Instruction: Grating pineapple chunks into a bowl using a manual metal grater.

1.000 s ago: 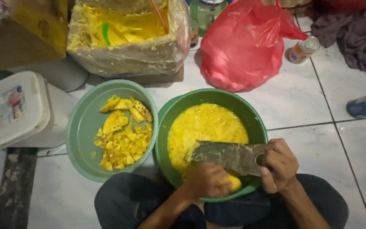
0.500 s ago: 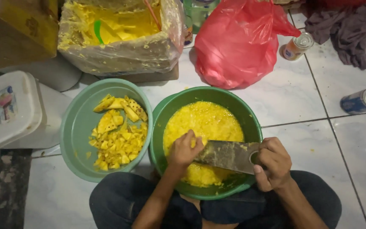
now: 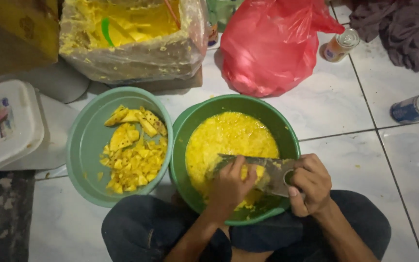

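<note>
So we're sitting cross-legged on a white tiled floor [image 3: 345, 111], and it's pretty cramped up front. The dark green round plastic basin [image 3: 287, 133] sits right against our knees, its left rim touching or just about touching the lighter green plastic bowl [image 3: 86, 145] holding chopped yellow chunks [image 3: 134, 155]. Behind them there's a plastic-lined box smeared with yellow paste [image 3: 132, 53] and a red plastic bag [image 3: 272, 46], both close to the far rims. The open floor is all off to the right, where only a blue tin can lying on its side [image 3: 415, 107] and a small jar with a metal lid [image 3: 341, 44] sit well apart from the basin. On the left, a white plastic lidded container [image 3: 3, 126] crowds that side.

Our right hand [image 3: 310, 184] is clenched around the handle end of a broad grey metal cleaver-type blade [image 3: 267, 170], held flat over the basin's near edge. Our left hand [image 3: 231, 184] has the fingers curled, pressing a yellow lump [image 3: 248, 173] against the blade; it's touching both.

The yellow mash [image 3: 229, 140] fills the dark green basin: wet, grainy, bright yellow, spread nearly wall to wall. Bits of it stick to the blade too.
</note>
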